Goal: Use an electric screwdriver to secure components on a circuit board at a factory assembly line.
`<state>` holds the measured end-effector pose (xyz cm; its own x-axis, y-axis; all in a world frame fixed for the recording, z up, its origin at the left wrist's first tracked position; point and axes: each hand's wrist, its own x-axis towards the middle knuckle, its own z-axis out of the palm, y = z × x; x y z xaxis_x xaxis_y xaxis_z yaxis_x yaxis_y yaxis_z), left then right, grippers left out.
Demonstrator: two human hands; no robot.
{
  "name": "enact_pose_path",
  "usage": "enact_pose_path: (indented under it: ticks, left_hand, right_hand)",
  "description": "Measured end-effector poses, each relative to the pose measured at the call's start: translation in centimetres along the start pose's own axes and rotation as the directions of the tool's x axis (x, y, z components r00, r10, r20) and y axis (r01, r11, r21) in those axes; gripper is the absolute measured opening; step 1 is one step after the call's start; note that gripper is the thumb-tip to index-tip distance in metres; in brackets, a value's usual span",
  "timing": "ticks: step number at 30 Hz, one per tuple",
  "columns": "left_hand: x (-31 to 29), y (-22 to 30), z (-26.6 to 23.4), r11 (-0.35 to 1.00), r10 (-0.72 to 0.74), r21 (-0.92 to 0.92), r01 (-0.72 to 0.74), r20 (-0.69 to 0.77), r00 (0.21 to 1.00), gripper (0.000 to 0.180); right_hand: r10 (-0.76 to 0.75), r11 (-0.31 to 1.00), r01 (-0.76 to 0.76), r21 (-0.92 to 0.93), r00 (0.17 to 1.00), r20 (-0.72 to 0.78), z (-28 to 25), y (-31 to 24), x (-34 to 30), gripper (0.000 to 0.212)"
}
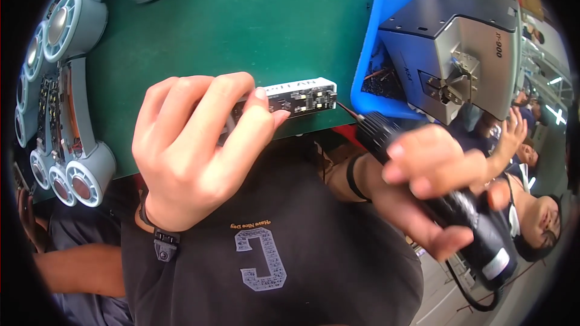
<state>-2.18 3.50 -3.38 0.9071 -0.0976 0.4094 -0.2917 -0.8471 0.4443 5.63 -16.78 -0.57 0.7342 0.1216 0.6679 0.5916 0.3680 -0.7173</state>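
My left hand [196,139] is closed around a narrow block-shaped part with a black circuit board [305,101] on its near face and a white upper side. Its left end is hidden behind my fingers. In my right hand [432,163] is a black electric screwdriver [376,133] with a ribbed nose and a cord at its rear. The thin bit points left and up, its tip at the right end of the board. Whether the tip touches it, I cannot tell.
The part is held over the near edge of a green tabletop [241,24]. Light-blue housings with round speaker-like ends [75,24] line the left side. A blue bin [365,63] at right has a grey-and-black machine [453,48] over it. Other people [538,223] are at far right.
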Motion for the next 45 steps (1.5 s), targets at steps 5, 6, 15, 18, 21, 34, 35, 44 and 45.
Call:
enact_pose_path:
  ticks: [5,6,15,18,21,34,35,44,45]
  left_hand:
    - [0.2,0.9,0.1,1.0,-0.013,0.023,0.014,-0.046,0.999,0.03]
    - [0.4,0.9,-0.1,0.999,0.004,0.044,-0.003,-0.034,0.999,0.03]
    - [1.3,1.2,-0.3,0.998,0.009,0.06,-0.01,0.015,1.0,0.037]
    - [0.8,1.1,-0.7,0.999,0.007,0.046,-0.008,0.036,0.999,0.038]
    - [0.7,1.2,-0.7,0.999,0.011,0.051,-0.013,0.039,0.999,0.038]
    - [0.4,1.1,-0.6,0.999,-0.042,-0.008,0.042,-0.011,0.999,0.034]
    - [0.3,0.9,-0.5,0.999,-0.027,-0.031,0.026,-0.019,0.999,0.034]
    - [-0.3,0.2,0.5,1.0,-0.029,-0.012,0.028,-0.126,0.992,0.034]
    - [-0.3,0.2,0.5,1.0,-0.024,-0.008,0.023,-0.124,0.992,0.034]
  right_hand:
    - [-0.215,0.959,0.192,-0.209,0.972,-0.095,-3.2,-4.2,3.3,0.047]
    - [-0.259,0.936,0.221,-0.275,0.96,-0.109,-3.7,-4.8,4.2,0.046]
    - [-0.136,0.947,0.064,-0.314,0.967,-0.214,-5.2,-4.1,8.2,0.043]
    - [-0.091,0.961,0.037,-0.273,0.978,-0.188,-4.9,-4.4,8.1,0.044]
    - [-0.04,0.974,0.004,-0.227,0.987,-0.158,-5.3,-4.7,8.2,0.045]
    - [0.206,0.978,-0.208,0.031,0.976,0.064,-3.3,-3.8,7.9,0.051]
    - [0.086,0.996,-0.088,0.031,0.995,0.05,-2.3,-4.1,6.8,0.05]
    - [0.066,0.995,-0.038,-0.094,0.944,0.324,-1.3,-1.5,5.3,0.056]
    - [0.068,0.995,-0.04,-0.092,0.945,0.321,-0.9,-1.3,5.0,0.056]
